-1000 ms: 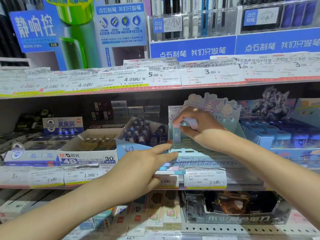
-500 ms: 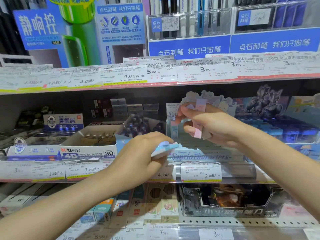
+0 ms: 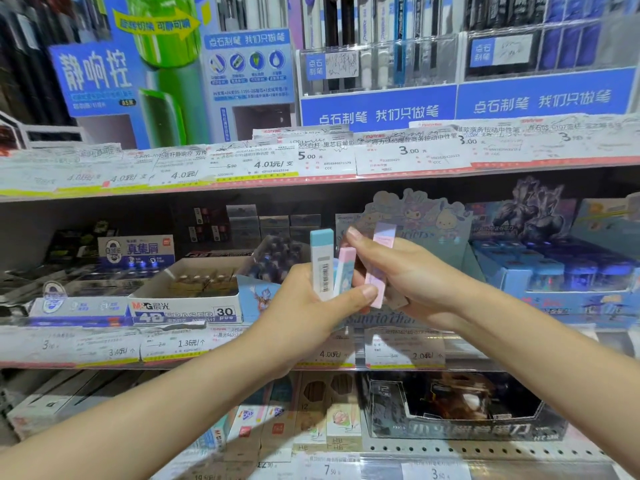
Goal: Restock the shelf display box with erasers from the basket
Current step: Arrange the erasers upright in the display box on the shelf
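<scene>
My left hand [image 3: 304, 306] grips two long erasers upright: a white one with a teal cap and a barcode [image 3: 322, 265], and a pink-and-blue one [image 3: 344, 271] beside it. My right hand [image 3: 412, 275] holds a pink eraser [image 3: 379, 268] upright, right next to the left hand's pair. Both hands are in front of the pastel cartoon-character display box [image 3: 415, 216] on the middle shelf; its lower front is hidden behind them. No basket is in view.
A white eraser box marked 30 [image 3: 187, 306] stands to the left, blue-capped items in a box [image 3: 561, 271] to the right. Price tags line the shelf edge [image 3: 173, 348]. A dark display box [image 3: 460, 410] sits on the lower shelf.
The left hand turned its erasers from flat to upright and rose toward the right hand. The right hand drew back from the display box with the pink eraser.
</scene>
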The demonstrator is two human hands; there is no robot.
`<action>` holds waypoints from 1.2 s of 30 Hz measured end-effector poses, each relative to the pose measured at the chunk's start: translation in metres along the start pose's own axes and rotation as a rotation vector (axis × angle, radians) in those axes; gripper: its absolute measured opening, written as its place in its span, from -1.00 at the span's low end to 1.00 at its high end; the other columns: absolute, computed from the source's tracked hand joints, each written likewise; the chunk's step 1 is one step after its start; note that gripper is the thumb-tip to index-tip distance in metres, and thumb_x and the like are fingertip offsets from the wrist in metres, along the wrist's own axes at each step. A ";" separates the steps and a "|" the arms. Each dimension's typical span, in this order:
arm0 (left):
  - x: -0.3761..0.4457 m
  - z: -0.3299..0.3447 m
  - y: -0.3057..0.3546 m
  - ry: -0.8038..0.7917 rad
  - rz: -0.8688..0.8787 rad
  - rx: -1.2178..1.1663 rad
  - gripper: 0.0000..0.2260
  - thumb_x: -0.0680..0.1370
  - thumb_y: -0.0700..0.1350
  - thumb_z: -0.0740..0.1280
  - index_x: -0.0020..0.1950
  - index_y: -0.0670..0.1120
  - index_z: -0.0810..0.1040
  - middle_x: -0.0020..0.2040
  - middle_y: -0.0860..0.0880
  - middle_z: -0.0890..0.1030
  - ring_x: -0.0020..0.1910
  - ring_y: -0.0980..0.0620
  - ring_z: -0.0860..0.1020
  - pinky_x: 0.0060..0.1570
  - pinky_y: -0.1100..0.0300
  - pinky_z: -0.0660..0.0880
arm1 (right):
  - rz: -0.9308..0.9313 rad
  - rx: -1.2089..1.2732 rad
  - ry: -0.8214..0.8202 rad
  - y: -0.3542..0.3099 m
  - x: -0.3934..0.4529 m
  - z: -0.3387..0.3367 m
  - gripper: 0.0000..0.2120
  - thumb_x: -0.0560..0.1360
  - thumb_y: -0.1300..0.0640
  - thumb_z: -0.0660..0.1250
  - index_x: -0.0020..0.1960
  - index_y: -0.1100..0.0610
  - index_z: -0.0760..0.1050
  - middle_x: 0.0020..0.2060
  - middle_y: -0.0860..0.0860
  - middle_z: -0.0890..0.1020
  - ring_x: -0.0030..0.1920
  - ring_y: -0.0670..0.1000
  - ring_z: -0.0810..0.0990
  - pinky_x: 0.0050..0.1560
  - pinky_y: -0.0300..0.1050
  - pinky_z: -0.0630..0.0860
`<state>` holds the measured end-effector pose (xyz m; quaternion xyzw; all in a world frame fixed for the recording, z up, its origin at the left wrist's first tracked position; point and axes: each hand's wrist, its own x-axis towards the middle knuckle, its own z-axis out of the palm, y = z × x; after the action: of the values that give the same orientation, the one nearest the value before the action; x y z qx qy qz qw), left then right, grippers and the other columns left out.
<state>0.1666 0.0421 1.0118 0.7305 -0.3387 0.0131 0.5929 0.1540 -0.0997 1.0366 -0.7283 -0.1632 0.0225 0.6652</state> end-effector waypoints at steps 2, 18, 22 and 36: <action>-0.002 -0.002 -0.001 -0.009 -0.012 -0.022 -0.78 0.47 -0.14 0.39 -0.06 -0.31 0.55 -0.24 -0.23 0.62 -0.31 0.16 0.55 -0.27 0.36 0.46 | -0.013 -0.051 0.004 -0.001 -0.003 -0.001 -0.63 0.43 -0.17 0.21 -0.30 0.11 0.53 -0.48 -0.05 0.53 -0.52 -0.17 0.42 -0.46 -0.37 0.30; -0.004 -0.034 -0.012 0.035 0.264 0.717 -0.81 0.46 -0.06 0.27 0.05 0.03 0.55 -0.03 0.05 0.62 -0.09 0.14 0.55 -0.08 0.13 0.49 | -0.427 -0.431 0.362 -0.002 0.010 -0.030 -0.67 0.38 0.31 0.41 -0.13 -0.11 0.45 -0.25 -0.06 0.60 -0.36 -0.03 0.48 -0.43 -0.30 0.40; -0.011 -0.035 -0.008 -0.192 0.181 1.180 -0.46 0.46 -0.16 0.26 0.40 0.22 0.28 0.46 0.15 0.26 0.12 -0.05 0.55 -0.11 0.12 0.48 | -0.426 -0.559 0.348 0.007 0.022 -0.033 -0.64 0.37 0.29 0.43 -0.19 -0.14 0.39 -0.09 0.11 0.57 -0.11 0.15 0.58 -0.13 -0.06 0.51; -0.010 -0.030 -0.016 -0.338 -0.013 1.234 -0.39 0.53 -0.09 0.21 0.44 0.33 0.01 0.54 0.20 -0.05 0.25 0.07 0.48 0.06 0.18 0.43 | -0.417 -0.657 0.352 0.029 0.040 -0.038 -0.68 0.37 0.19 0.45 -0.20 -0.20 0.41 -0.21 -0.06 0.60 -0.19 0.12 0.59 -0.33 -0.40 0.39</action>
<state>0.1785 0.0740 1.0023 0.9315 -0.3532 0.0866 0.0015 0.2075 -0.1273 1.0202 -0.8457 -0.1895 -0.2904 0.4056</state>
